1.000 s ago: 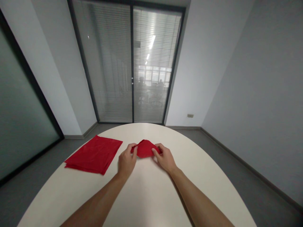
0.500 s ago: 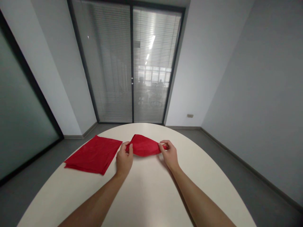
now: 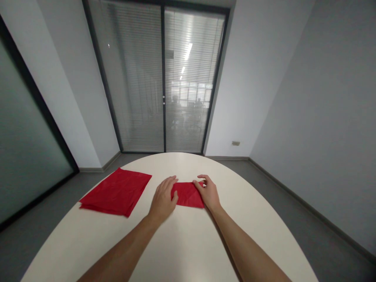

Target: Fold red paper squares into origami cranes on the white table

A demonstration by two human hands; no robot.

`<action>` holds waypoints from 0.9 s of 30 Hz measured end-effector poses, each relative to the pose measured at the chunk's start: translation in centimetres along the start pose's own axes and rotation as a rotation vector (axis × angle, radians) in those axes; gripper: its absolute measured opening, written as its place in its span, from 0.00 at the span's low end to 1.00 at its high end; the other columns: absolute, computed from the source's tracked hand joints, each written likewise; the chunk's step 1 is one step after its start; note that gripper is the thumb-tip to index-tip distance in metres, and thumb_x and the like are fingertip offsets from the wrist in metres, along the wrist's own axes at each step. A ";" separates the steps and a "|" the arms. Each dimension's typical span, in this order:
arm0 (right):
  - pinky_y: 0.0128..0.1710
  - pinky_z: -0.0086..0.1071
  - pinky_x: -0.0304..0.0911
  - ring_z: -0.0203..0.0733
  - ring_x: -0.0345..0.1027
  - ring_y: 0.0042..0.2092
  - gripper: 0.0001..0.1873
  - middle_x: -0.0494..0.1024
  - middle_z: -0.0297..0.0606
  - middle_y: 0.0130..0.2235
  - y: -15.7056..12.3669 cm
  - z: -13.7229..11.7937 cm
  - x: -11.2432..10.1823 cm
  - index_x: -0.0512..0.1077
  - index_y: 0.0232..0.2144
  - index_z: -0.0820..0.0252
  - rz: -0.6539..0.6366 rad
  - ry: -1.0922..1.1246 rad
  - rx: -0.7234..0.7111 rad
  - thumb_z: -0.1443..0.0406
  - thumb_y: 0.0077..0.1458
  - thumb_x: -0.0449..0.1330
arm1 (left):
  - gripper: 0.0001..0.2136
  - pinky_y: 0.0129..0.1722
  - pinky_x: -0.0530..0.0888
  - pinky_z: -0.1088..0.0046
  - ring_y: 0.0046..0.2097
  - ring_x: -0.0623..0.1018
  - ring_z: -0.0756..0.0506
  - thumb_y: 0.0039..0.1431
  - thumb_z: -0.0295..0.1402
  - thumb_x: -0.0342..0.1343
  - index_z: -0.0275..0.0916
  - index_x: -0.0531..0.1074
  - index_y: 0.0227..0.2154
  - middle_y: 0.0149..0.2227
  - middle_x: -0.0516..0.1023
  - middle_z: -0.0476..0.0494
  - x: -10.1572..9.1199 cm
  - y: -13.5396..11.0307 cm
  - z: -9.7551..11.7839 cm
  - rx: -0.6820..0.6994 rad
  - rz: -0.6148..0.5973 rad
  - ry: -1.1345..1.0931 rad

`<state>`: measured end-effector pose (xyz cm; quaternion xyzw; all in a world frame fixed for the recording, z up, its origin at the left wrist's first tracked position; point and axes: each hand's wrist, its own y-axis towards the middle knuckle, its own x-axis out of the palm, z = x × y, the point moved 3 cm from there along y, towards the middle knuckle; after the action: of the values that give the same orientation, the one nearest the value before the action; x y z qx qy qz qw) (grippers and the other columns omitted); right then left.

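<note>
A small folded red cloth (image 3: 188,195) lies flat on the table between my hands. My left hand (image 3: 163,199) rests over its left edge, fingers stretched out and thumb apart, hiding that end. At the right edge is my right hand (image 3: 209,192), its thumb on or just above the cloth and its fingers curved but apart from the thumb. A larger red cloth (image 3: 117,192), spread in a flat square with layered edges, lies to the left, touched by neither hand.
The round white table (image 3: 249,227) curves away in front of me. Beyond it stand a glass partition with blinds (image 3: 194,117), and a pale wall (image 3: 249,78) with a small socket plate (image 3: 235,143). A frosted glass panel (image 3: 23,137) is at the left.
The small cloth has gone from held up between both hands to lying flat as a smaller rectangle. My left hand has moved right and opened; the right hand's fingers have loosened.
</note>
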<state>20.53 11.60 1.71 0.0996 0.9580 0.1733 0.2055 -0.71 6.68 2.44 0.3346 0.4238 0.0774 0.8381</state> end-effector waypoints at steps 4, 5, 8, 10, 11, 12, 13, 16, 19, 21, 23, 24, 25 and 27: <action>0.38 0.39 0.68 0.46 0.74 0.36 0.23 0.80 0.44 0.45 0.0 -0.5 -0.6 0.71 0.50 0.60 0.078 -0.141 -0.044 0.51 0.61 0.57 | 0.22 0.63 0.69 0.54 0.61 0.73 0.37 0.63 0.30 0.52 0.36 0.68 0.60 0.60 0.74 0.35 1.5 -0.7 -0.3 -0.057 -0.244 0.040; 0.42 0.40 0.68 0.47 0.74 0.40 0.23 0.79 0.46 0.48 -0.1 -0.9 -0.6 0.71 0.52 0.60 0.082 -0.182 -0.086 0.52 0.62 0.55 | 0.21 0.62 0.69 0.54 0.61 0.73 0.37 0.64 0.32 0.52 0.35 0.68 0.60 0.60 0.74 0.35 1.6 -0.8 -0.4 -0.077 -0.257 0.052; 0.52 0.40 0.67 0.47 0.73 0.49 0.19 0.78 0.45 0.52 -0.8 -2.2 0.1 0.73 0.53 0.58 -0.053 -0.242 -0.235 0.57 0.66 0.51 | 0.19 0.64 0.67 0.54 0.63 0.72 0.37 0.66 0.34 0.50 0.37 0.73 0.57 0.60 0.74 0.36 1.7 -0.8 -0.4 -0.063 -0.279 0.081; 0.56 0.39 0.64 0.45 0.72 0.52 0.19 0.79 0.43 0.52 -1.7 -3.0 1.1 0.77 0.49 0.56 -0.222 -0.286 -0.324 0.59 0.68 0.49 | 0.18 0.64 0.67 0.54 0.63 0.71 0.37 0.67 0.34 0.49 0.38 0.74 0.56 0.61 0.74 0.36 1.7 -0.7 -0.2 -0.028 -0.301 0.101; 0.57 0.38 0.63 0.45 0.73 0.53 0.19 0.80 0.42 0.51 -2.0 -3.2 1.6 0.79 0.47 0.55 -0.302 -0.322 -0.348 0.59 0.69 0.49 | 0.18 0.64 0.67 0.54 0.63 0.71 0.37 0.67 0.34 0.49 0.38 0.74 0.56 0.61 0.73 0.36 1.7 -0.7 -0.2 -0.019 -0.308 0.116; 0.57 0.38 0.63 0.45 0.72 0.54 0.19 0.80 0.42 0.51 -2.4 -3.2 2.0 0.80 0.47 0.55 -0.362 -0.365 -0.363 0.60 0.68 0.50 | 0.19 0.63 0.67 0.54 0.63 0.71 0.37 0.67 0.34 0.49 0.38 0.74 0.57 0.61 0.73 0.35 1.7 -0.7 -0.1 -0.014 -0.314 0.133; 0.59 0.39 0.62 0.46 0.71 0.56 0.18 0.80 0.44 0.53 -2.5 -3.2 2.3 0.80 0.48 0.56 -0.393 -0.410 -0.367 0.60 0.67 0.52 | 0.19 0.63 0.67 0.54 0.63 0.71 0.37 0.67 0.34 0.49 0.38 0.73 0.57 0.62 0.72 0.35 1.7 -0.7 -0.1 -0.010 -0.318 0.151; 0.64 0.47 0.55 0.50 0.67 0.61 0.18 0.76 0.46 0.58 -2.4 -2.5 2.3 0.78 0.52 0.56 -0.377 -0.546 -0.296 0.62 0.64 0.55 | 0.19 0.61 0.68 0.53 0.62 0.71 0.35 0.67 0.34 0.49 0.38 0.73 0.58 0.62 0.73 0.34 1.5 -0.7 0.2 -0.006 -0.315 0.201; 0.65 0.58 0.49 0.56 0.62 0.64 0.19 0.73 0.45 0.61 -1.9 -1.4 1.9 0.76 0.55 0.55 -0.293 -0.649 -0.186 0.63 0.65 0.53 | 0.19 0.59 0.68 0.51 0.60 0.73 0.35 0.68 0.36 0.48 0.38 0.74 0.57 0.60 0.74 0.34 1.0 -0.6 0.7 -0.004 -0.301 0.235; 0.64 0.59 0.51 0.58 0.61 0.64 0.19 0.72 0.43 0.62 -1.6 -0.7 1.6 0.76 0.54 0.54 -0.241 -0.682 -0.149 0.63 0.66 0.53 | 0.19 0.58 0.67 0.51 0.58 0.73 0.35 0.67 0.36 0.49 0.38 0.75 0.56 0.59 0.75 0.35 0.7 -0.6 1.0 0.003 -0.298 0.249; 0.63 0.56 0.53 0.58 0.62 0.63 0.19 0.73 0.42 0.61 -1.4 -0.2 1.5 0.77 0.53 0.53 -0.194 -0.694 -0.144 0.64 0.65 0.53 | 0.19 0.57 0.68 0.51 0.56 0.73 0.35 0.66 0.37 0.50 0.38 0.75 0.55 0.57 0.76 0.35 0.4 -0.7 1.4 0.016 -0.299 0.254; 0.62 0.54 0.54 0.58 0.62 0.63 0.18 0.74 0.42 0.61 -1.4 -0.1 1.4 0.78 0.52 0.52 -0.174 -0.699 -0.146 0.64 0.65 0.53 | 0.19 0.56 0.68 0.51 0.55 0.73 0.34 0.65 0.37 0.51 0.38 0.75 0.55 0.57 0.76 0.35 0.3 -0.7 1.5 0.021 -0.300 0.256; 0.62 0.52 0.55 0.57 0.63 0.62 0.18 0.75 0.42 0.60 -1.3 0.1 1.3 0.78 0.52 0.53 -0.157 -0.705 -0.149 0.65 0.65 0.52 | 0.19 0.56 0.68 0.52 0.55 0.73 0.34 0.65 0.38 0.51 0.38 0.75 0.55 0.56 0.76 0.34 0.2 -0.7 1.7 0.023 -0.300 0.259; 0.61 0.50 0.56 0.57 0.64 0.61 0.19 0.75 0.43 0.59 -1.1 0.1 1.0 0.79 0.51 0.54 -0.128 -0.715 -0.151 0.68 0.64 0.52 | 0.19 0.55 0.69 0.52 0.54 0.73 0.34 0.65 0.38 0.51 0.39 0.75 0.55 0.56 0.76 0.34 0.0 -0.7 1.8 0.022 -0.298 0.269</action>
<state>19.56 10.86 0.85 0.0783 0.8145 0.1848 0.5443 0.56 5.25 2.69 0.2640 0.5774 -0.0080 0.7725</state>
